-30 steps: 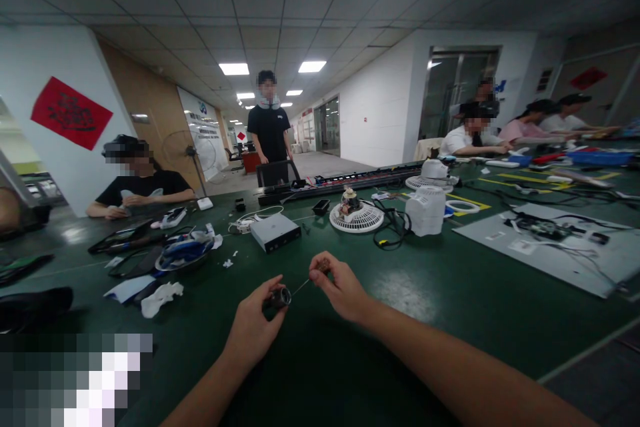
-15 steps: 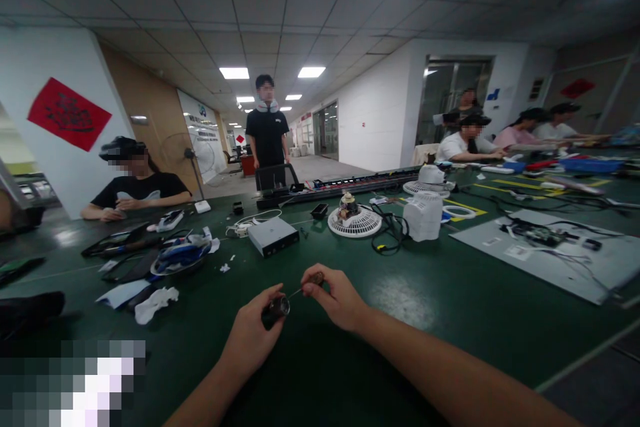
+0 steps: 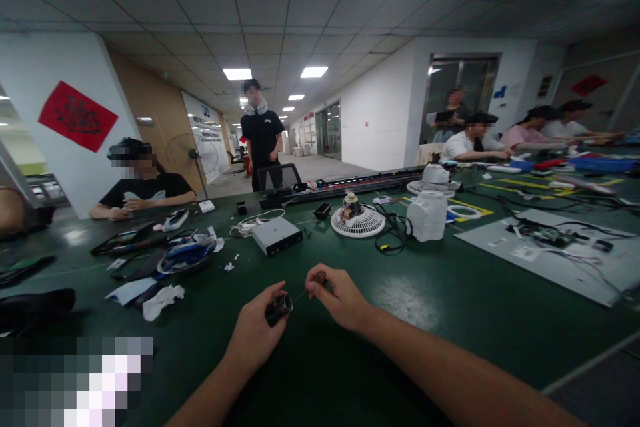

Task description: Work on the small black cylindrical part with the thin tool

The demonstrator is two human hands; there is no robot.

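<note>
Low over the green tabletop, my left hand [image 3: 256, 328] is closed around a short dark cylinder [image 3: 280, 308]. Its open, shiny metal-rimmed end faces right. My right hand [image 3: 343, 298] pinches a small brownish piece [image 3: 319, 277] with a thin rod pointing down-left at the cylinder. A narrow gap seems to lie between rod and rim; whether they touch I cannot tell. The fingers partly hide both pieces, so their exact kind is unclear. Beyond my hands stands a grey box-shaped drive [image 3: 277, 235], and a white fan grille with a motor [image 3: 358, 219] lies right of it.
A white plastic housing [image 3: 427, 215] and black cables [image 3: 395, 233] lie beyond my right hand. A grey panel with a circuit board [image 3: 565, 257] is at the right. Crumpled white paper [image 3: 163, 301] and a blue bundle [image 3: 193, 250] lie left. Several people sit or stand around the table.
The view has shifted slightly, moving the scene a little rightward. Both hands keep their grips with hardly any movement. The standing person across the table has leaned and turned.
</note>
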